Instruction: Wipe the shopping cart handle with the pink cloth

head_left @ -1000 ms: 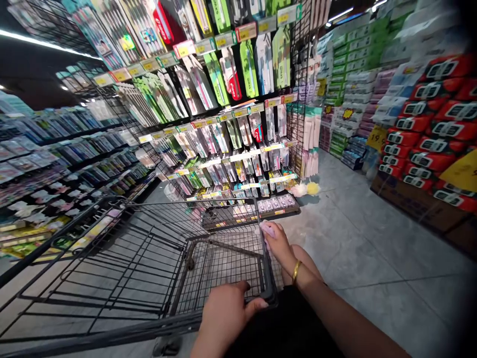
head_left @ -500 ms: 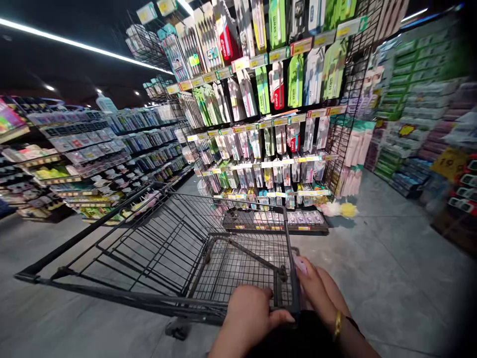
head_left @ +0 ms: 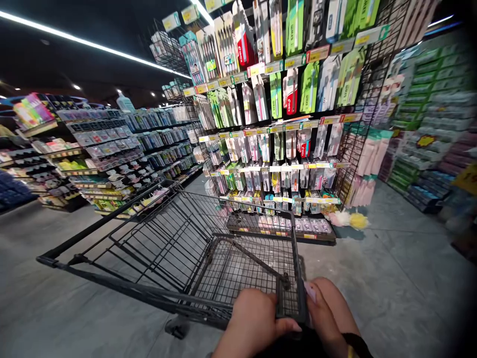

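Observation:
In front of me stands a black wire shopping cart with nothing in its basket. My left hand is wrapped over the cart's near bar, close to its right corner, thumb pointing right. Just to the right, my right hand grips the cart's right-hand side rail at that corner; part of its fingers is hidden behind the rail. A dark band and a bit of a gold bracelet show at the right wrist.
Beyond the cart rises a display rack of packaged toothbrushes, with a low base shelf. Pink-and-green hanging packs and a yellow puff are at its right side. Stocked shelves line the left; stacked packages stand at right.
The rack and shelves have shifted right in view as my head turns left. The cart also sits slightly further right. Both hands keep their grip on it.

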Tool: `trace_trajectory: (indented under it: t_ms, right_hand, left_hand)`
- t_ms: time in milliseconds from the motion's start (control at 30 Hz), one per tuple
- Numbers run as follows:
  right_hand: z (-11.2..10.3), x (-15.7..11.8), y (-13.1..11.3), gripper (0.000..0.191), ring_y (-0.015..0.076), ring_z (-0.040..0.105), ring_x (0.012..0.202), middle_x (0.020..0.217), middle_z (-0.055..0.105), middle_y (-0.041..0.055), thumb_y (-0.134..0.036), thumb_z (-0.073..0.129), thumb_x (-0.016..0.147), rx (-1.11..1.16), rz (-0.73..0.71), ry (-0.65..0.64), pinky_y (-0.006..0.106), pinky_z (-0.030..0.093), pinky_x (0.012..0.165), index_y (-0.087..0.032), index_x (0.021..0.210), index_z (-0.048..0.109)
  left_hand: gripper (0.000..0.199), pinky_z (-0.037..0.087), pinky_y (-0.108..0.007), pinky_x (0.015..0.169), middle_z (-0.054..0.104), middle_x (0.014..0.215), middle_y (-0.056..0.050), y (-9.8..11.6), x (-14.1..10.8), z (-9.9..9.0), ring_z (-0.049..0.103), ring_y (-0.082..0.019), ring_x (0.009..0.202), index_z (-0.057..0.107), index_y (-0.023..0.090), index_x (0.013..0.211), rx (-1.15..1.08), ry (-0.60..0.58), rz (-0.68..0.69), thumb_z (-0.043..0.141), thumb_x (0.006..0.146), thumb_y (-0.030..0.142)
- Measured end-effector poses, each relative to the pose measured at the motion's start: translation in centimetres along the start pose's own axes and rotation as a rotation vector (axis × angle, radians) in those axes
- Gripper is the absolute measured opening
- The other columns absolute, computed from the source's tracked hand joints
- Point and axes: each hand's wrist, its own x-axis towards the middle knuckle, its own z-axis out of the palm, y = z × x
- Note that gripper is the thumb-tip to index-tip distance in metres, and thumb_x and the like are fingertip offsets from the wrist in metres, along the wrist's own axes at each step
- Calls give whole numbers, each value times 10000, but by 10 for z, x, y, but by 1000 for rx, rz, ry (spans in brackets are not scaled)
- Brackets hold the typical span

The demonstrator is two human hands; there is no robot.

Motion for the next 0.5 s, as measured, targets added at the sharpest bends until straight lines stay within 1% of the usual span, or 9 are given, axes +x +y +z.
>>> trace_trajectory:
  t_ms: [67, 100, 167, 267, 367, 433, 500]
  right_hand:
    - [1, -6, 5, 435, 324, 683, 770, 769, 696, 78, -617, 720, 556, 46, 73, -25, 441, 586, 677, -253, 791, 690]
    - [0, -10, 4, 452, 317, 684, 766, 770, 694, 77, -617, 730, 553, 60, 99, -32, 428, 584, 672, -245, 808, 691]
    - [-6, -19, -7, 490, 294, 685, 783, 814, 702, 71, -604, 742, 575, 68, 117, -17, 392, 580, 690, -229, 886, 698]
    - [-10, -27, -26, 522, 261, 674, 864, 923, 710, 66, -564, 738, 637, 47, 93, 2, 353, 563, 772, -206, 1015, 691]
    - [-6, -27, -27, 471, 257, 656, 882, 910, 704, 74, -531, 728, 660, 27, 87, -18, 356, 550, 792, -181, 973, 692]
    - [-4, -28, -21, 420, 252, 647, 842, 857, 695, 68, -520, 718, 672, 32, 120, -21, 362, 548, 757, -178, 912, 687]
    - [-6, -34, -23, 378, 233, 636, 790, 822, 683, 56, -509, 701, 702, 36, 132, -21, 347, 542, 713, -182, 889, 679]
  left_hand:
    - [931, 562, -471, 731, 752, 849, -160, 0, 1, -2, 714, -382, 834, 744, 205, 1003, -6, -9, -1, 247, 701, 932]
    - [915, 560, -467, 731, 753, 856, -158, 0, 1, -3, 713, -380, 837, 742, 209, 1006, -5, -10, -1, 259, 707, 926]
    - [885, 555, -459, 732, 752, 859, -154, -1, 1, -4, 712, -372, 837, 737, 216, 1020, 6, -13, 6, 280, 723, 913]
    - [853, 544, -432, 734, 747, 840, -141, -4, 1, -3, 710, -350, 830, 725, 225, 1047, 27, -19, 27, 289, 748, 894]
    - [833, 531, -409, 723, 741, 835, -127, -4, 5, -1, 706, -333, 829, 707, 237, 1081, 59, -8, 44, 262, 779, 873]
    - [834, 524, -407, 702, 736, 820, -123, -3, 8, 2, 703, -333, 818, 697, 242, 1100, 89, 0, 55, 230, 795, 863]
    - [837, 520, -406, 679, 730, 793, -116, -3, 11, 4, 701, -333, 796, 686, 248, 1126, 112, -4, 73, 206, 805, 855]
